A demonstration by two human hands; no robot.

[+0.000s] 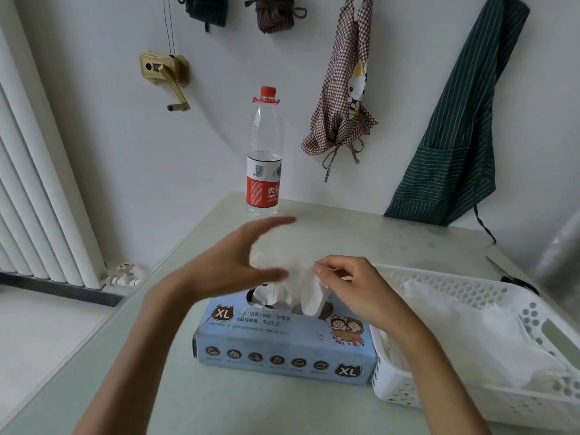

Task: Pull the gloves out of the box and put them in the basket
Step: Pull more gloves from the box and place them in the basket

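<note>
Head view: gloves (489, 337) fill basket (464, 287); box (282, 343) open.

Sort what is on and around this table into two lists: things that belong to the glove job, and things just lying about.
Part of the job:
glove box
glove being pulled out, pinched by the right hand
left hand
white basket, gloves already in it

Just lying about:
water bottle
checked apron
green striped apron
wall crank

Soft, even daylight, faint shadows; the left hand (232, 262) is motion-blurred, and wide-angle distortion bends the edges.
</note>
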